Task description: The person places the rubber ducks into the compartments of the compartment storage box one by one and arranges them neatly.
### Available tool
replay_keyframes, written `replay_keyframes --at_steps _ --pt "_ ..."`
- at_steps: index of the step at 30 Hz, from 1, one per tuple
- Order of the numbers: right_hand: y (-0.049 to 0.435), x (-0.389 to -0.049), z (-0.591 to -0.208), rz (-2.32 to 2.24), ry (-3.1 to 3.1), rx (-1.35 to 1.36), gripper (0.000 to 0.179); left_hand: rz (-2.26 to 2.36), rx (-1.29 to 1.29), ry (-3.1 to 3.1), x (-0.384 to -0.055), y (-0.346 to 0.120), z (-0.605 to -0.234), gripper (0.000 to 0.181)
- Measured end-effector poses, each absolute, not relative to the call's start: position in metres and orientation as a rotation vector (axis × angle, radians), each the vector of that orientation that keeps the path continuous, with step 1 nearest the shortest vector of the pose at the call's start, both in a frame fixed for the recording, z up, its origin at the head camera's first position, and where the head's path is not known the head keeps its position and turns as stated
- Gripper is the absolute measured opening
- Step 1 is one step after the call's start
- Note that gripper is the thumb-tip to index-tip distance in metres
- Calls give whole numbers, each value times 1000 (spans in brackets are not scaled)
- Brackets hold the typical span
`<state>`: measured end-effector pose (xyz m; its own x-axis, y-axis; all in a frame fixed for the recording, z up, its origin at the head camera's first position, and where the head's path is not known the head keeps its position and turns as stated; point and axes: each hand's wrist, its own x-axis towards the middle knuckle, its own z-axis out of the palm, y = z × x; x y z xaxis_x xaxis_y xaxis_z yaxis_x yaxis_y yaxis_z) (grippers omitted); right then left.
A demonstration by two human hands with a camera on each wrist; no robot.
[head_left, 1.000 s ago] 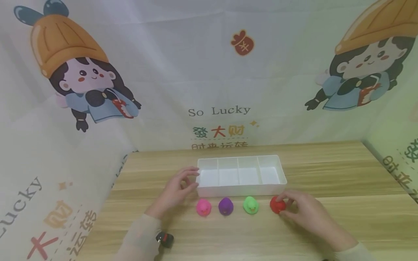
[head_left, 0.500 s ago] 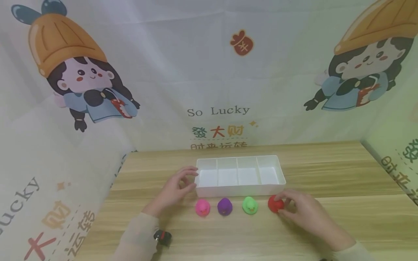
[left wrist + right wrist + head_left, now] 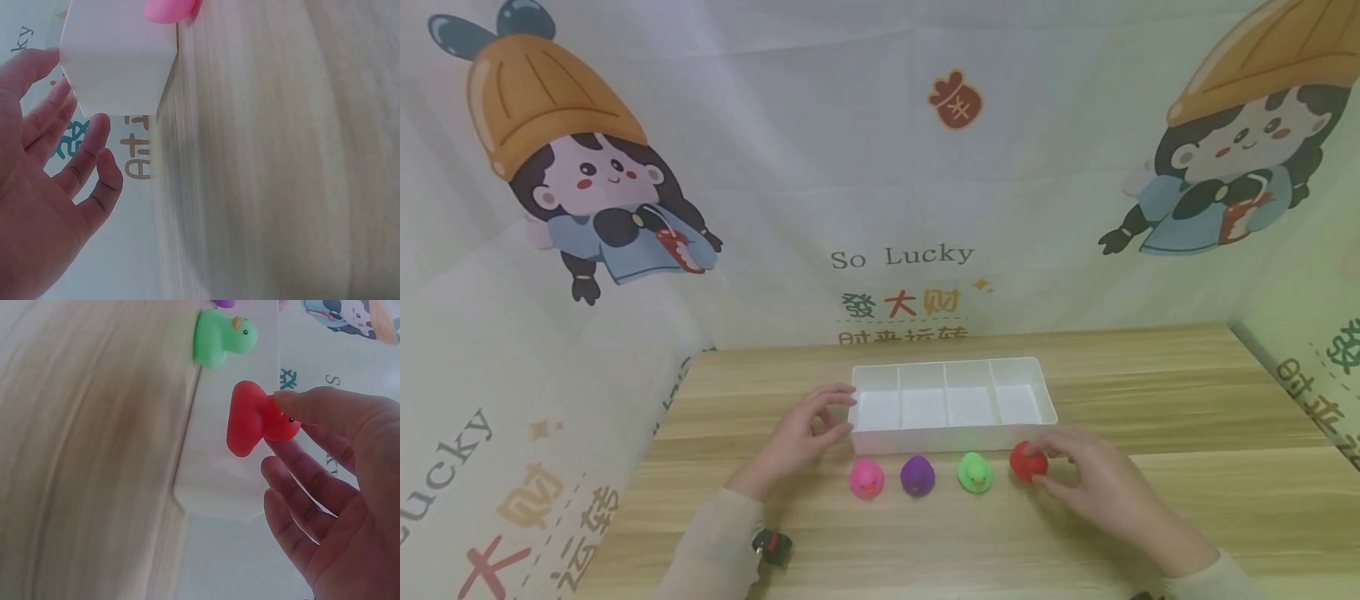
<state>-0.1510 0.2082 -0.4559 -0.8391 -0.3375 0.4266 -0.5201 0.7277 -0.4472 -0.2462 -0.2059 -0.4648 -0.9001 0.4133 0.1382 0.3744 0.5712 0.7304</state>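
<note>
A red toy duck (image 3: 1027,462) is pinched between the thumb and fingers of my right hand (image 3: 1097,479). In the right wrist view the red duck (image 3: 250,419) is off the wooden surface, in front of the white box's long side. My left hand (image 3: 805,429) is at the left end of the white four-compartment box (image 3: 955,439), its fingertips touching or very near that end wall. In the left wrist view those fingers (image 3: 94,144) are spread and loosely bent. Pink (image 3: 867,478), purple (image 3: 917,476) and green (image 3: 975,472) ducks stand in a row in front of the box.
The wooden table (image 3: 925,550) runs back to a printed cloth backdrop (image 3: 775,167), which also covers both sides. A small black object with a red mark (image 3: 772,546) is by the left sleeve (image 3: 715,542). No ducks lie in the box compartments.
My right hand has lifted the red duck off the table and moved it slightly left and toward the box. The left hand and the other ducks look unmoved.
</note>
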Motion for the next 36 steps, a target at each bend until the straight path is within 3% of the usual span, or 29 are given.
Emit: replay_keyframes --at_steps 36 --pt "179 -174 -421 833 -2528 774 33 1165 722 2775 -249 -205 -460 37"
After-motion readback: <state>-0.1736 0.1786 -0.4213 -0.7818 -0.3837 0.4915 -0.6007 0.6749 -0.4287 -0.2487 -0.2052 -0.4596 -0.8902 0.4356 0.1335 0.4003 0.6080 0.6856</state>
